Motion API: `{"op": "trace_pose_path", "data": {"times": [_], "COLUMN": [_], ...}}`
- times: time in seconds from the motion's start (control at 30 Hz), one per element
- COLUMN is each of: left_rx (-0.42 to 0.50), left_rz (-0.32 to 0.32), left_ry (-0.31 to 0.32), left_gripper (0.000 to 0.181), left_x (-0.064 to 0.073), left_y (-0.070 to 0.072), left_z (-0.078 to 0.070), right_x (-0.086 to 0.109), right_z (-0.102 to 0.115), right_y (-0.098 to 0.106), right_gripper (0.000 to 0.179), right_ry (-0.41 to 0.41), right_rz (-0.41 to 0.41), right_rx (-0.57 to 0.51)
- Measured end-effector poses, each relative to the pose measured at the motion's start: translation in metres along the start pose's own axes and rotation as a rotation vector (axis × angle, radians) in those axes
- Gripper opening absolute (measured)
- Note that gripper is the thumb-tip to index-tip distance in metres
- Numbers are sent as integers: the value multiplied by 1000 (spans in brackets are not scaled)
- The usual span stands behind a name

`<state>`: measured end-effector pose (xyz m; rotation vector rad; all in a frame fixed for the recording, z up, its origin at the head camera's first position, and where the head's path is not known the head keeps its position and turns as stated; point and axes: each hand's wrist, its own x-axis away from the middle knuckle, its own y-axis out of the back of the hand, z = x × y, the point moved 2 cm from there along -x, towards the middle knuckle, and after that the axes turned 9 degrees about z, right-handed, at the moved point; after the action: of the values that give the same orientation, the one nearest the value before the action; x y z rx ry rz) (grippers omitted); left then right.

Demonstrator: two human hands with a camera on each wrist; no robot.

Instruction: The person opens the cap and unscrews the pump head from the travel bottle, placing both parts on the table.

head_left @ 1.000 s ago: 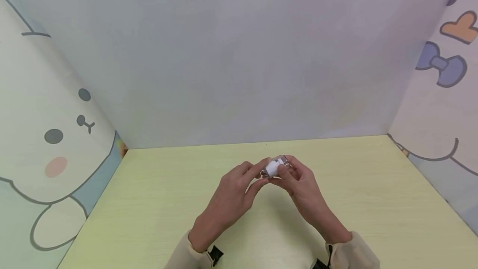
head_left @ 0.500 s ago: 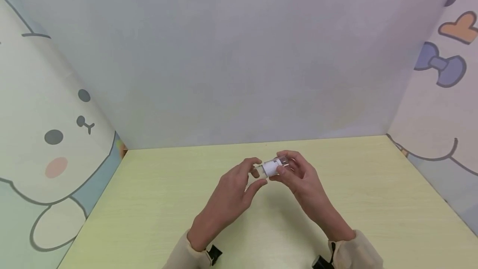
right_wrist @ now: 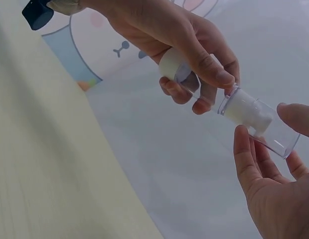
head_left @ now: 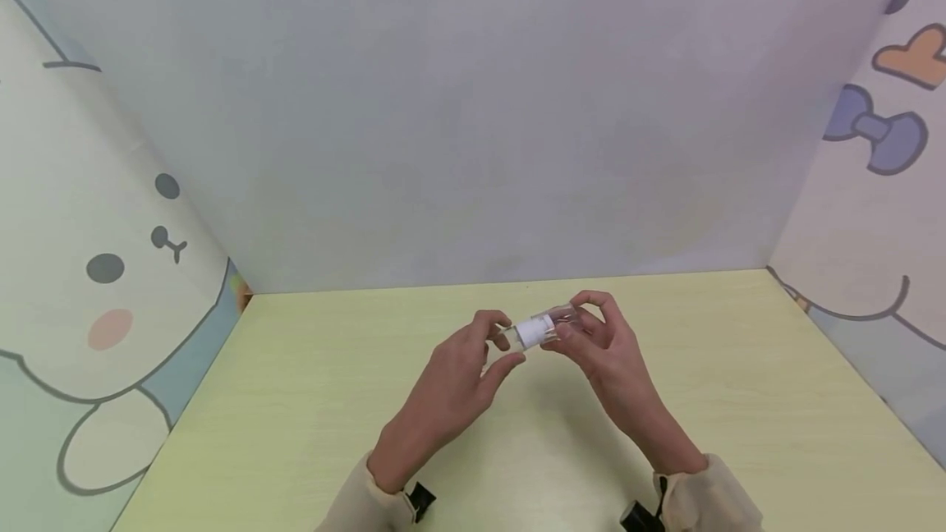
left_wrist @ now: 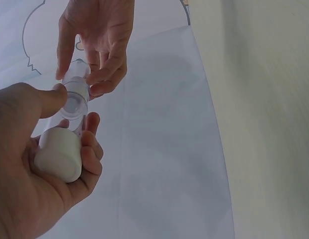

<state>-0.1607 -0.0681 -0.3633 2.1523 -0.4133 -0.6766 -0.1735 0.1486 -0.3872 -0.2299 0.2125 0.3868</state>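
A small clear bottle [head_left: 534,331] with a white middle section is held in the air above the table, tilted up to the right. My left hand [head_left: 449,376] grips its lower part, fingers curled round it; a white rounded end [left_wrist: 59,154] sticks out in the left wrist view. My right hand [head_left: 609,364] holds the clear cap [right_wrist: 279,137] at the other end between thumb and fingers. Inside that cap a white part [right_wrist: 251,114] shows through, in line with the bottle. The exact kind of the white part cannot be told.
A pale yellow table [head_left: 332,401] lies under both hands. Behind it rises a plain grey-white wall [head_left: 473,121], with cartoon-printed panels at the left [head_left: 111,187] and right [head_left: 872,212]. Black straps show at the cuffs of both sleeves.
My right hand has shifted slightly right and up, with the clear cap in it. The hands are a little farther apart and more of the bottle's length shows. My left hand has moved slightly left.
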Motion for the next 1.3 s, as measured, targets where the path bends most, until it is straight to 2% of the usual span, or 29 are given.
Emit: {"op": "trace_pose_path", "data": {"times": [0.53,0.77,1.13,1.3], "left_rx": [13,6,7,15], "left_rz": [6,5,7,18], "left_ry": [13,5,10,22], "left_gripper": [38,39,38,38], "left_x": [1,2,1,1], "left_y": [0,-1,-3,-3], "left_z": [1,2,4,3], "right_x": [4,9,14,15], "right_z": [4,5,-2,-5], "right_y": [11,17,26,28], "right_gripper": [32,34,44,45], "right_ry": [36,60,105,87], "right_rz": [-43,-67,-103,-121], "right_rx": [16,79,302,460]}}
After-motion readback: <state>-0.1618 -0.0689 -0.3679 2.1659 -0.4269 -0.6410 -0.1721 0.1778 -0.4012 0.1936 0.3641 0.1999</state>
